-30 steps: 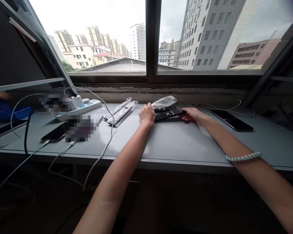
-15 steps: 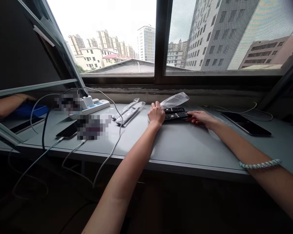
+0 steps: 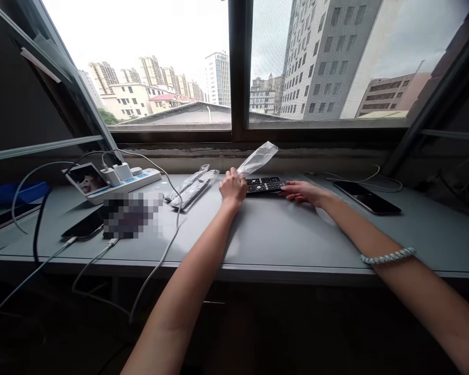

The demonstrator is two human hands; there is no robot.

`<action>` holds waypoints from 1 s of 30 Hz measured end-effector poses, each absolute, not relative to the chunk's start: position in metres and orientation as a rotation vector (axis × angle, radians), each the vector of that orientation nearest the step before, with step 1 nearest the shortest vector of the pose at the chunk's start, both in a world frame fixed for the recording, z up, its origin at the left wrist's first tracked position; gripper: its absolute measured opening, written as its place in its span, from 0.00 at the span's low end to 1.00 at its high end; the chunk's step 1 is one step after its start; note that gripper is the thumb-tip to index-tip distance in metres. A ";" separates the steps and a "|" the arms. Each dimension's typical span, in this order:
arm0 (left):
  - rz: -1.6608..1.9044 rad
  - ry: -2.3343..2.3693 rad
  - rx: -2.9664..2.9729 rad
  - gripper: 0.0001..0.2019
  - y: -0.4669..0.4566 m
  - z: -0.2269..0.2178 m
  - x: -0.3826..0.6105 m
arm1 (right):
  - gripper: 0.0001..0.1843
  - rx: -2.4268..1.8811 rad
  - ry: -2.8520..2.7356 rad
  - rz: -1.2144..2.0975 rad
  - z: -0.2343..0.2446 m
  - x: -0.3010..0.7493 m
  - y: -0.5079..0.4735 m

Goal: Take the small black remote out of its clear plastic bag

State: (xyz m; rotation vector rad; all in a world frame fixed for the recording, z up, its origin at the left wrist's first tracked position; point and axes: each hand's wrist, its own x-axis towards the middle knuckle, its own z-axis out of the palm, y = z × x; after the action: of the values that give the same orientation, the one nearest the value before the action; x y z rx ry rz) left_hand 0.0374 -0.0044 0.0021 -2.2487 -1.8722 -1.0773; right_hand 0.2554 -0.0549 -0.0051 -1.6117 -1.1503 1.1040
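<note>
In the head view, a black remote control [image 3: 262, 187] is seen near the far edge of the table [image 3: 297, 239], around the middle of its length. A second dark remote seems to lie close behind, but the two are hardly separated by the eye. The left end of the remote control is covered by the left hand [image 3: 233, 186], whose fingers are curled; the lower end of a clear plastic bag [image 3: 258, 159] is apparently gripped there. The right end appears to be pinched by the right hand [image 3: 303, 192].

Toward the left end of the table, two wrapped packets [image 3: 195, 190] are placed side by side. From this, the work is judged to be partly done: two pieces are wrapped, while the held remote control is bare along its visible length. The bag and the remote control are not yet released. Whether its left end is inside the bag cannot be told.
</note>
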 end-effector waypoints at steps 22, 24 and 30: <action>-0.937 -2.221 -2.151 0.13 0.000 0.002 0.028 | 0.26 -1.673 -1.358 0.780 -0.013 0.241 -0.054; -0.935 -2.239 -2.145 0.13 0.000 0.002 0.028 | 0.23 -1.666 -1.357 0.777 -0.015 0.242 -0.053; -1.087 -2.257 -2.127 0.13 0.001 0.001 0.029 | 0.22 -1.683 -1.363 0.773 -0.019 0.244 -0.048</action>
State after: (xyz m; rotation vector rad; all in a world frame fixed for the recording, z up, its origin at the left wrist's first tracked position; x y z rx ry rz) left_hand 0.0290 0.0008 0.0012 -2.1269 -2.2571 -1.0873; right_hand 0.2442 -0.0483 -0.0191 -1.6828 -1.3629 0.7727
